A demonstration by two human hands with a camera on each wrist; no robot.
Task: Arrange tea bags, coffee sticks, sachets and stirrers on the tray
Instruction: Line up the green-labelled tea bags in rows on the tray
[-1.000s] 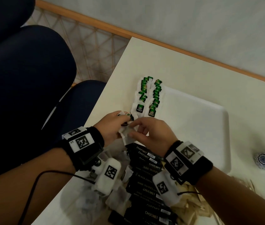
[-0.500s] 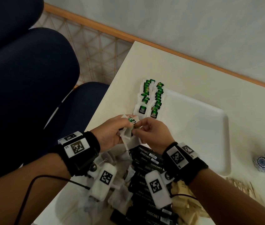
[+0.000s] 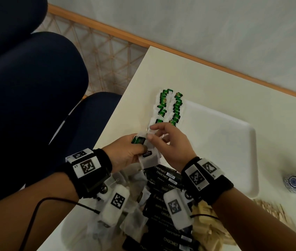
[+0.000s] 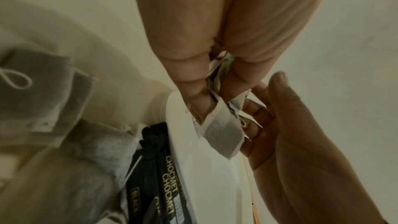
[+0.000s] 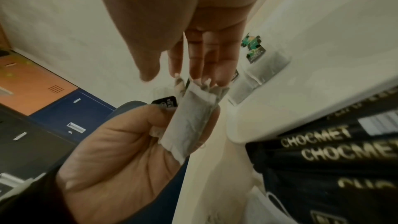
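Note:
My left hand (image 3: 125, 153) grips a small bundle of tea bags (image 3: 148, 160) with green tags, held just above the table's left edge. In the right wrist view the bundle (image 5: 189, 122) stands upright in the left palm (image 5: 120, 151). My right hand (image 3: 170, 145) reaches over it. Its straight fingertips (image 5: 200, 74) touch the bags' top edges, and the thumb stays apart. Two rows of green-tagged tea bags (image 3: 169, 107) lie along the left side of the white tray (image 3: 234, 142). Black CHOCMET coffee sticks (image 3: 167, 178) lie under my wrists.
Loose tea bags (image 3: 132, 220) are heaped at the near left, brown sachets (image 3: 208, 223) at the near right, and wooden stirrers (image 3: 273, 211) beyond them. A blue-patterned cup (image 3: 295, 182) stands right of the tray. A dark blue chair (image 3: 35, 87) sits left of the table.
My right hand has slid forward over the bundle toward the tea bag rows and spread its fingers. The left hand still holds the bundle in about the same place.

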